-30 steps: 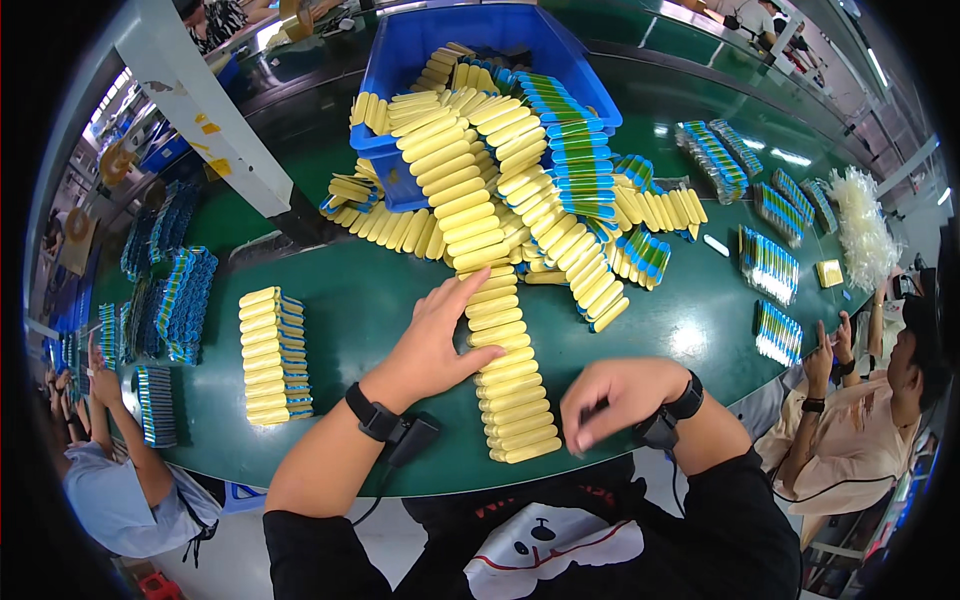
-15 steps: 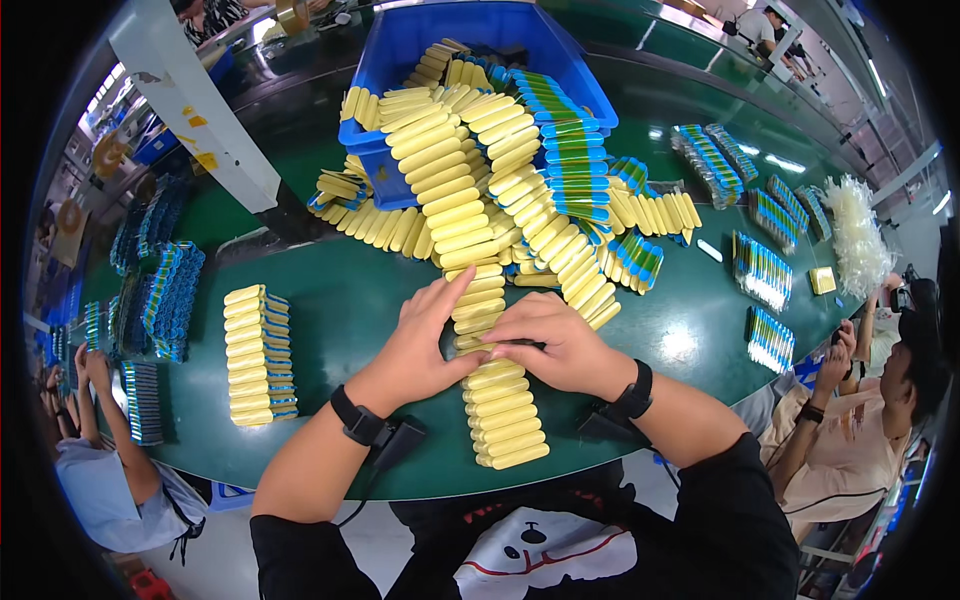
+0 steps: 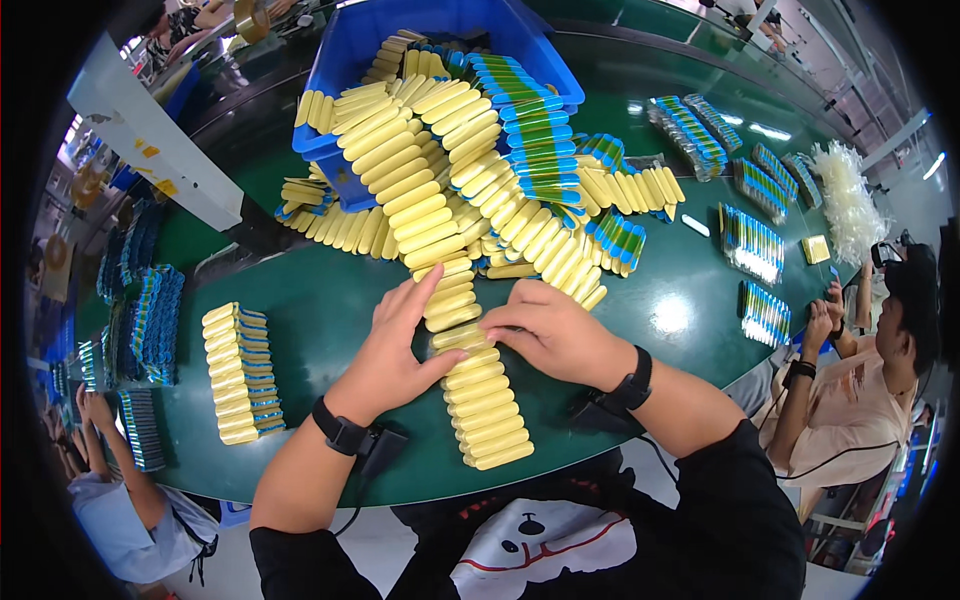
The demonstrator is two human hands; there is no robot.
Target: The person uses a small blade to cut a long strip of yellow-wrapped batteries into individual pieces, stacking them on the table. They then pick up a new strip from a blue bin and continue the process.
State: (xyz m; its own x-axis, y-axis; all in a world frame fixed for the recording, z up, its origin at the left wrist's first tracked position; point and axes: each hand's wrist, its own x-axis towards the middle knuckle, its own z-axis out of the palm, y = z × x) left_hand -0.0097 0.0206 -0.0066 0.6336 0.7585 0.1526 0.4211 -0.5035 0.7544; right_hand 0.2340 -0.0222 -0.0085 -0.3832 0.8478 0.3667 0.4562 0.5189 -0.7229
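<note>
Blue crate at the green table's far edge: heaped with pale yellow packets, spilling out. Left hand, fingers spread, and right hand, seemingly pinching, bracket a yellow packet row near the front edge.

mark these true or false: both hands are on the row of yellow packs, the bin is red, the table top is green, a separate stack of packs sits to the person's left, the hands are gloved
1. Both hands are on the row of yellow packs. True: the left hand and the right hand press on the row of yellow packs from either side.
2. The bin is red. False: the bin is blue.
3. The table top is green. True: the table is dark green.
4. A separate stack of packs sits to the person's left. True: the side stack lies apart from the row.
5. The hands are gloved. False: both hands are bare, with a black band on each wrist.
</note>
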